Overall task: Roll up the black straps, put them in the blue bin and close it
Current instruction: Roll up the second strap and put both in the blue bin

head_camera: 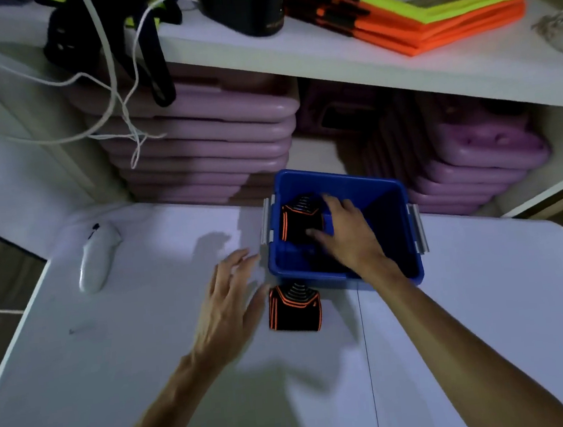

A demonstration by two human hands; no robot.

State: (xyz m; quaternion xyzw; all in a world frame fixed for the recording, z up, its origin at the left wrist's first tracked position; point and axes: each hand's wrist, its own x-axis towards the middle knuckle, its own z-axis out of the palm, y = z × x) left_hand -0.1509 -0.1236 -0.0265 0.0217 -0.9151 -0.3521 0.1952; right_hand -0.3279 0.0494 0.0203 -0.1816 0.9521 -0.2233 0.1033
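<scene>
The blue bin stands open on the white table, with grey latches on both sides and no lid in view. Inside it, at the left, sits a rolled black strap with orange stripes. My right hand reaches into the bin and rests against that roll, fingers around its right side. A second rolled black strap stands on the table just in front of the bin's near left corner. My left hand hovers beside this roll, to its left, fingers spread and holding nothing.
A white controller lies on the table at the left. Behind the bin, stacks of purple pads fill the lower shelf. The upper shelf carries orange and yellow mats, a black container and hanging white cords.
</scene>
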